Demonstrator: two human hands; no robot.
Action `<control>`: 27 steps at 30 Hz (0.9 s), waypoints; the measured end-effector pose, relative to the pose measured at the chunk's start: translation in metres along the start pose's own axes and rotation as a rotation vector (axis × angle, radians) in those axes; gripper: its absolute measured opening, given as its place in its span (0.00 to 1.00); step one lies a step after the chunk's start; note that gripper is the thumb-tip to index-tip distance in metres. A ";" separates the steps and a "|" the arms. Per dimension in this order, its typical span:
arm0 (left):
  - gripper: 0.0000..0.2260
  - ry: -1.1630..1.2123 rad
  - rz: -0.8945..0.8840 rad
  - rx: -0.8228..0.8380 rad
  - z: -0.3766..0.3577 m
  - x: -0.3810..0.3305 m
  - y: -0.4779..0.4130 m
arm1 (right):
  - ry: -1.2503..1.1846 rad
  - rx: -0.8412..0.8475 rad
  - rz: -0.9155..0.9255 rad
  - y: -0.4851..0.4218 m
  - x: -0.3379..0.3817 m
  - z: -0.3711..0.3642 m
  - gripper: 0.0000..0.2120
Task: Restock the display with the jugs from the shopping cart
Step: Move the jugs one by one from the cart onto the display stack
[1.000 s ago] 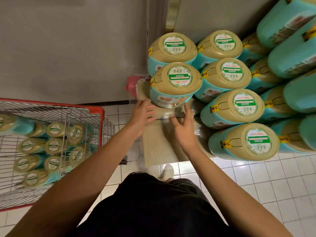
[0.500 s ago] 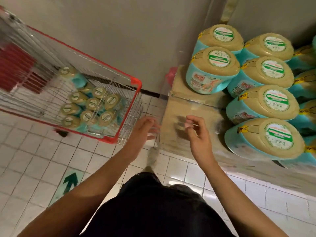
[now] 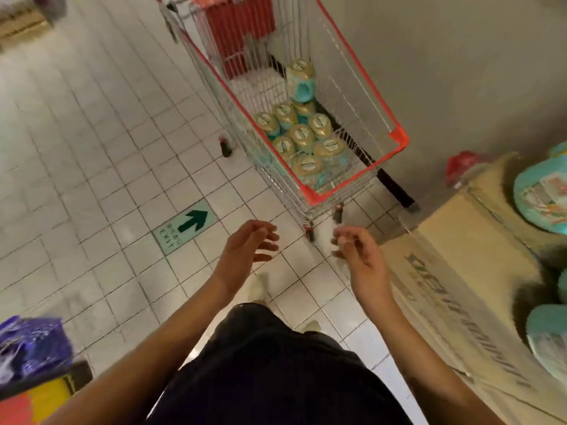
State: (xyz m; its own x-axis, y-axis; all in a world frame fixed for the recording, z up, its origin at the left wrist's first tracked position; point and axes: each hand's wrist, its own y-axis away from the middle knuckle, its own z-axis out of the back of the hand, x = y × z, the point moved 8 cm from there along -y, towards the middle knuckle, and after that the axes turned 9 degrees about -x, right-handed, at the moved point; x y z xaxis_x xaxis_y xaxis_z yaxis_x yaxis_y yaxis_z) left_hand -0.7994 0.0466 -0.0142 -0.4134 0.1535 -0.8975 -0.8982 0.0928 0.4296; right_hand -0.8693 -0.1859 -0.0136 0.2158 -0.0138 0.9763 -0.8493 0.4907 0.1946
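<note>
A wire shopping cart [image 3: 399, 139] with a red rim stands ahead of me against a grey wall. Several teal jugs with tan lids [image 3: 302, 136] lie packed in its near end, and one more jug [image 3: 302, 81] lies apart farther back. My left hand [image 3: 248, 248] and my right hand [image 3: 357, 253] hover empty over the floor just short of the cart's near end, fingers loosely curled. At the right edge, teal jugs [image 3: 541, 191] of the display rest on cardboard boxes [image 3: 454, 250].
White tiled floor with a green exit arrow sticker [image 3: 187, 225] lies to the left. A red folded child seat [image 3: 239, 29] fills the cart's far end. Purple and yellow packages [image 3: 30, 348] sit at the lower left. A red object [image 3: 463, 165] lies behind the boxes.
My view has swung left from the display to the cart. Both hands left the box under the stacked jugs and now reach empty toward the cart.
</note>
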 end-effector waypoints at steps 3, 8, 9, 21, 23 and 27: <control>0.11 0.033 0.031 -0.113 0.065 0.013 -0.007 | -0.006 0.148 -0.025 -0.009 0.003 -0.063 0.08; 0.13 0.066 0.026 -0.225 0.157 0.015 -0.024 | 0.025 0.301 -0.026 -0.039 0.017 -0.164 0.09; 0.12 0.062 0.025 -0.234 0.170 0.013 -0.030 | 0.022 0.315 -0.019 -0.046 0.022 -0.182 0.08; 0.11 0.058 0.016 -0.175 0.200 -0.071 -0.195 | 0.026 0.230 -0.077 -0.156 0.028 -0.241 0.09; 0.11 0.047 0.019 -0.153 0.190 -0.088 -0.233 | 0.022 0.195 -0.078 -0.190 0.028 -0.245 0.08; 0.11 -0.018 0.039 -0.108 0.167 -0.117 -0.313 | 0.044 0.133 -0.079 -0.271 0.028 -0.257 0.09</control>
State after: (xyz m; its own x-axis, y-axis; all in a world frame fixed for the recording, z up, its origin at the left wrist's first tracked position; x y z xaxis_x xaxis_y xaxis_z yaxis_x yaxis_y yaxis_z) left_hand -0.4447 0.1633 -0.0270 -0.4465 0.1728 -0.8779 -0.8928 -0.0202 0.4501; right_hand -0.5094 -0.0958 -0.0636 0.3026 -0.0079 0.9531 -0.8848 0.3694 0.2840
